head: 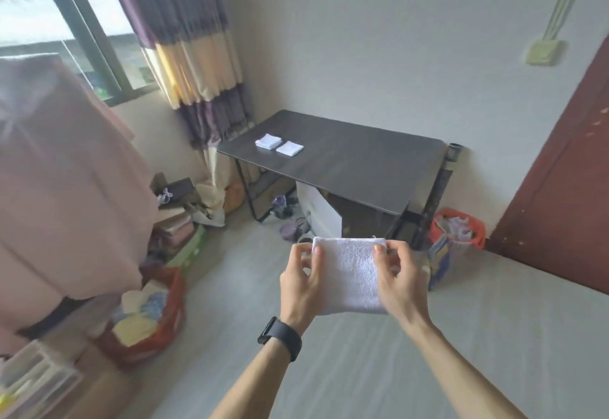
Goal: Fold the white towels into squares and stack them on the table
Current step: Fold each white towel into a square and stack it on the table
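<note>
Left hand [301, 281] and right hand [400, 281] each pinch a top corner of the folded white terry towel [349, 273] between them. Far beyond, two white folded squares [289, 148] sit on the dark rectangular table [362, 168]; this one's nearly done, I'd guess.

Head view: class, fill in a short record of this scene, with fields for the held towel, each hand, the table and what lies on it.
towel: white, folded, held in the air in front of the person
left hand: pinches the towel's upper left corner
right hand: pinches the towel's upper right corner
table: dark top, against the far wall
on table: left square and right square, both white and folded, side by side
watch: black, on the left wrist
</note>
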